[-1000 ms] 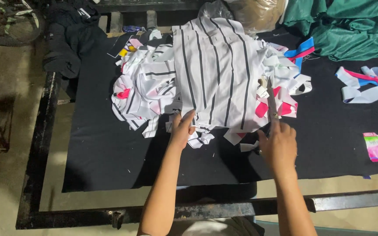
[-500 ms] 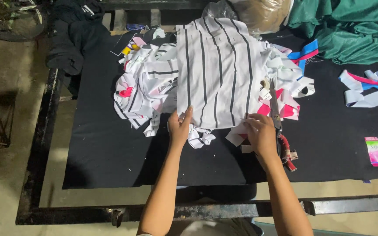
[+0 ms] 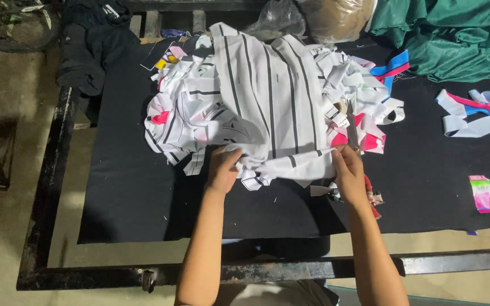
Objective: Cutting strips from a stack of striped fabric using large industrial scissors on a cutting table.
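A white cloth with black stripes (image 3: 273,96) lies spread over a heap of white, black and pink fabric scraps (image 3: 182,122) on a black mat (image 3: 137,198). My left hand (image 3: 224,169) pinches the near left edge of the striped cloth. At the near right edge, my right hand (image 3: 348,173) grips the same cloth. Red-handled scissors (image 3: 372,198) lie on the mat, partly hidden under my right hand.
Green fabric (image 3: 455,34) is piled at the back right, with blue, pink and white strips (image 3: 477,110) nearby. A small pink packet (image 3: 484,194) lies at the right. Dark clothes (image 3: 89,45) hang at the back left. A black metal table frame (image 3: 52,187) borders the mat.
My right hand has put the scissors down on the mat and moved left to the cloth's edge. Both hands now grip the near edge of the striped cloth.
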